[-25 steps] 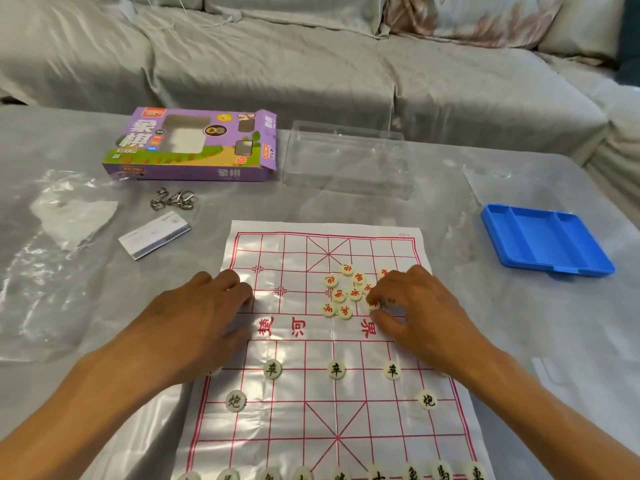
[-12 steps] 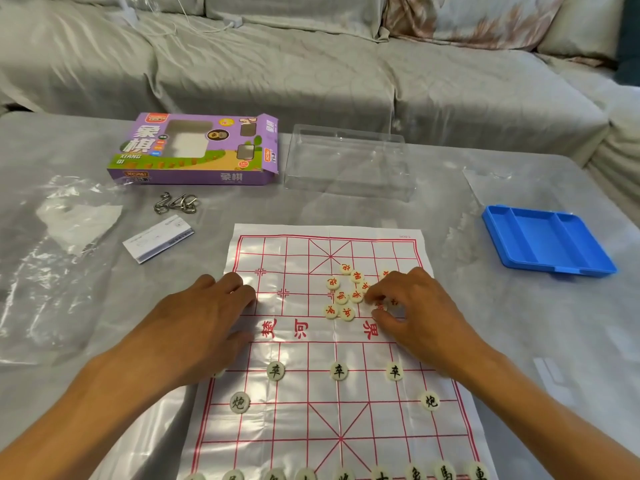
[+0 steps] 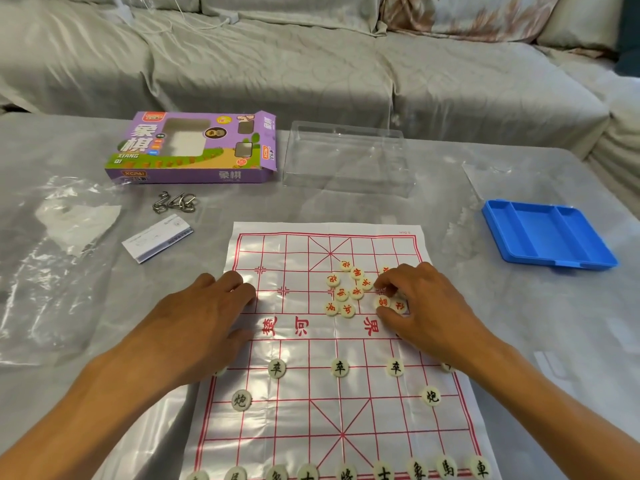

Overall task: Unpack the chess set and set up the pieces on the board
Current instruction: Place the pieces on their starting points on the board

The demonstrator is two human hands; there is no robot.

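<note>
A red-marked piece [image 3: 383, 301] is pinched by the right hand [image 3: 426, 306]; the board [image 3: 346, 403] is pressed flat by the left hand [image 3: 194, 323], fingers relaxed.

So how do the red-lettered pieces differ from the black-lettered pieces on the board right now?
The red-lettered pieces lie bunched in a loose cluster just beyond the river; the black-lettered pieces sit spaced out on line crossings in rows on the near half. The red-lettered pieces face various ways, the black-lettered pieces read upright. The right hand pinches among the red ones; no hand grips the black ones. Both are pale round discs on the board.
</note>
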